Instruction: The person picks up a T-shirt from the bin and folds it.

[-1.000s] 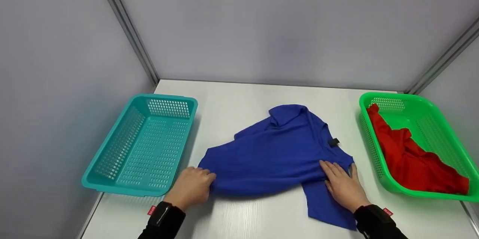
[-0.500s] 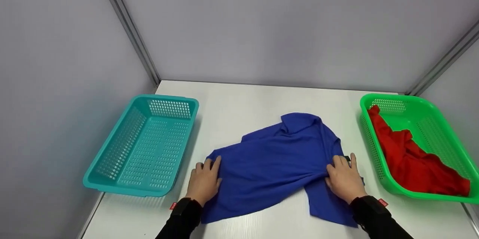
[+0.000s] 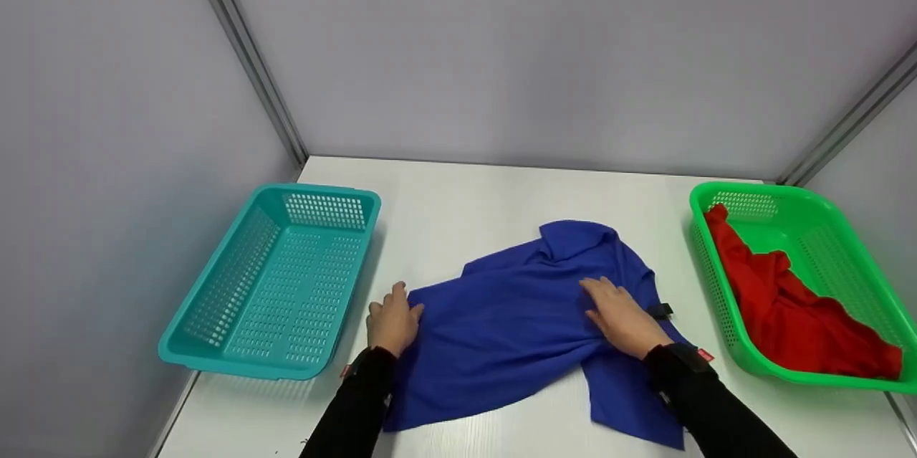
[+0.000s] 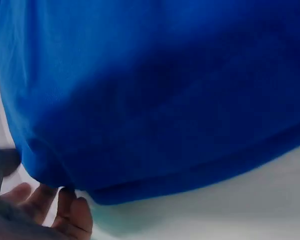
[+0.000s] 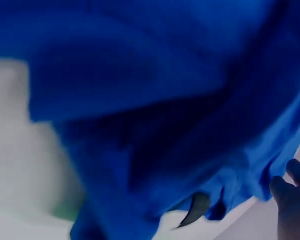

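A blue T-shirt (image 3: 501,322) lies spread and wrinkled on the white table, its neck to the right with a black tag (image 3: 660,311) showing there. At the shirt's left edge is my left hand (image 3: 392,322), thumb and fingers apart. The left wrist view has its fingers (image 4: 79,215) right at a corner of the hem (image 4: 190,185). My right hand (image 3: 622,318) is over the chest part of the shirt, fingers extended; the right wrist view shows its fingers (image 5: 295,175) at the side, with the shirt's folds and the tag (image 5: 196,207) near them.
A teal plastic basket (image 3: 172,343) with nothing in it stands on the left of the table. To the right, a green basket (image 3: 870,264) holds a red garment (image 3: 788,315). Grey partition walls (image 3: 537,49) rise behind and on both sides.
The left hand lowered the hem, which now lies flat, and moved from gripping it to its upper corner. The right hand bunched the shirt near the neck, then moved left over the chest.
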`<state>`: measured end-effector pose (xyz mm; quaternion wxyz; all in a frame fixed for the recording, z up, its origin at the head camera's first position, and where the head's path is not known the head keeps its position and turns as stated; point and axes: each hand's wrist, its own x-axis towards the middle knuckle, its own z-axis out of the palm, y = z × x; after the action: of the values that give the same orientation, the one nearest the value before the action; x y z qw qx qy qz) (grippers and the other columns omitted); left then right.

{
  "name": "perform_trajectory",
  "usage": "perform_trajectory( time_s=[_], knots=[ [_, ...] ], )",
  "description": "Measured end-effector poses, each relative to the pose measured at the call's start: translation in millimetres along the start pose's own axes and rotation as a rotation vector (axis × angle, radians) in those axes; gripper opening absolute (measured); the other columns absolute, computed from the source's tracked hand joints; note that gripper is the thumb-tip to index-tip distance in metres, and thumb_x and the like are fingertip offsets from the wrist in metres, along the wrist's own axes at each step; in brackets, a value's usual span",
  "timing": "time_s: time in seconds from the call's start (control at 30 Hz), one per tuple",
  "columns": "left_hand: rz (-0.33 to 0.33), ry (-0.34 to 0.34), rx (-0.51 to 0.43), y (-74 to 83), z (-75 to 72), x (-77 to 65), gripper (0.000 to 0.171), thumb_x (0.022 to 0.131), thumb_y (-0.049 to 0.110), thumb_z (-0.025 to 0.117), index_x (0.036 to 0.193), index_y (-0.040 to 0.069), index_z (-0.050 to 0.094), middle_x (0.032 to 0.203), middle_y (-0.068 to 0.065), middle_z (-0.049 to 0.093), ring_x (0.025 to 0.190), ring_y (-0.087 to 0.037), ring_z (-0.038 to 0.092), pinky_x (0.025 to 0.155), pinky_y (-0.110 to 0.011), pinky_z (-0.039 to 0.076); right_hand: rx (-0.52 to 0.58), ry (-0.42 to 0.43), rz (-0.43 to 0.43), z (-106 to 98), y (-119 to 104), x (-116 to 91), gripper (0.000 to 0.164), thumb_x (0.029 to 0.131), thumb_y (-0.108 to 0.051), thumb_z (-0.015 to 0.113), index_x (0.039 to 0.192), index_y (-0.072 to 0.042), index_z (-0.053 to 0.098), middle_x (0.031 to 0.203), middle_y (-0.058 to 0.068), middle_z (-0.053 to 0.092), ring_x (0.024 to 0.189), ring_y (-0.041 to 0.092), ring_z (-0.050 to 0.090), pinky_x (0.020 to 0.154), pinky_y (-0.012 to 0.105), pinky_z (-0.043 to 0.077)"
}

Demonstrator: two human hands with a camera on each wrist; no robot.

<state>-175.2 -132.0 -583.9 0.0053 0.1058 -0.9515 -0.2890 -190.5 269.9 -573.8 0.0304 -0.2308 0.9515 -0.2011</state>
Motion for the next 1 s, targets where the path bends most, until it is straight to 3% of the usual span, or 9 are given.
perform_trajectory(
  time_s=[0.07, 0.17, 0.23, 0.37, 0.5, 0.63, 0.73, 0.83, 1.0],
  knots=[
    [0.02, -0.036, 0.051, 1.6, 0.5, 1.4, 0.044, 0.101, 0.016, 0.071, 0.138, -0.005, 0.061, 0.129, -0.028, 0.071, 0.118, -0.053, 0.06, 0.103, -0.064, 0.048, -0.056, -0.015, -0.006, 7.9, -4.0, 3.4, 0.06, 0.103, -0.003, 0.064, 0.159, 0.0, 0.043, 0.154, 0.028, 0.054, 0.146, 0.058, 0.045, 0.116, 0.083, 0.029],
    [0.114, -0.01, 0.102, 4.0, 1.6, 1.2, 0.026, 0.094, 0.007, 0.073, 0.116, -0.005, 0.07, 0.113, -0.025, 0.075, 0.107, -0.048, 0.065, 0.093, -0.06, 0.052, -0.176, 0.001, -0.003, 16.5, -7.7, 5.9, 0.07, 0.099, -0.002, 0.069, 0.163, -0.008, 0.042, 0.139, 0.025, 0.062, 0.133, 0.055, 0.056, 0.111, 0.089, 0.026],
    [0.217, 0.028, 0.129, 5.5, 2.6, -0.6, 0.015, 0.088, 0.001, 0.074, 0.101, -0.001, 0.068, 0.102, -0.022, 0.074, 0.096, -0.043, 0.066, 0.084, -0.056, 0.053, -0.246, 0.03, 0.004, 20.7, -8.6, 6.6, 0.062, 0.098, -0.002, 0.069, 0.157, -0.007, 0.051, 0.125, 0.026, 0.065, 0.122, 0.052, 0.061, 0.11, 0.09, 0.026],
    [0.474, 0.087, 0.206, 9.4, 4.8, -6.0, 0.027, 0.081, -0.006, 0.078, 0.095, 0.005, 0.058, 0.099, -0.017, 0.065, 0.087, -0.036, 0.062, 0.075, -0.049, 0.053, -0.329, 0.095, 0.007, 26.3, -7.8, 9.1, 0.032, 0.096, 0.004, 0.063, 0.128, 0.0, 0.068, 0.111, 0.026, 0.066, 0.115, 0.051, 0.061, 0.111, 0.086, 0.031],
    [0.72, 0.106, 0.408, 14.1, 7.5, -12.6, 0.028, 0.082, -0.003, 0.08, 0.095, 0.007, 0.057, 0.094, -0.011, 0.065, 0.079, -0.03, 0.064, 0.069, -0.041, 0.052, -0.385, 0.121, -0.05, 27.4, -4.4, 14.8, 0.009, 0.093, 0.006, 0.064, 0.101, 0.001, 0.066, 0.132, 0.027, 0.063, 0.136, 0.055, 0.053, 0.117, 0.081, 0.03],
    [0.904, 0.101, 0.599, 13.2, 14.8, -18.0, 0.016, 0.093, 0.007, 0.074, 0.099, 0.011, 0.06, 0.095, -0.005, 0.065, 0.082, -0.023, 0.064, 0.071, -0.035, 0.05, -0.32, 0.0, -0.086, 20.7, -3.0, 17.9, 0.01, 0.085, 0.0, 0.069, 0.094, 0.001, 0.064, 0.156, 0.027, 0.054, 0.152, 0.06, 0.037, 0.123, 0.08, 0.02],
    [0.944, 0.035, 0.641, 10.4, 17.8, -20.7, 0.011, 0.096, 0.017, 0.072, 0.103, 0.013, 0.064, 0.104, -0.005, 0.064, 0.092, -0.023, 0.062, 0.08, -0.038, 0.053, -0.179, -0.099, -0.009, 13.6, -6.5, 20.7, 0.016, 0.09, -0.012, 0.071, 0.099, -0.004, 0.061, 0.155, 0.026, 0.054, 0.148, 0.059, 0.043, 0.121, 0.084, 0.012],
    [0.892, -0.057, 0.585, 9.4, 17.1, -22.7, 0.017, 0.096, 0.03, 0.072, 0.101, 0.014, 0.067, 0.107, -0.005, 0.062, 0.097, -0.024, 0.059, 0.09, -0.043, 0.054, -0.075, -0.105, 0.075, 10.3, -10.8, 25.5, 0.032, 0.102, -0.028, 0.068, 0.123, -0.004, 0.064, 0.144, 0.023, 0.06, 0.141, 0.052, 0.053, 0.118, 0.088, 0.006],
    [0.815, -0.028, 0.422, 13.1, 14.7, -21.2, 0.021, 0.106, 0.031, 0.065, 0.097, 0.012, 0.069, 0.101, -0.006, 0.061, 0.092, -0.024, 0.058, 0.084, -0.041, 0.056, -0.096, -0.06, 0.107, 11.7, -19.4, 31.9, 0.048, 0.11, -0.033, 0.057, 0.151, -0.008, 0.06, 0.127, 0.02, 0.062, 0.13, 0.047, 0.061, 0.116, 0.09, 0.01]
  ],
)
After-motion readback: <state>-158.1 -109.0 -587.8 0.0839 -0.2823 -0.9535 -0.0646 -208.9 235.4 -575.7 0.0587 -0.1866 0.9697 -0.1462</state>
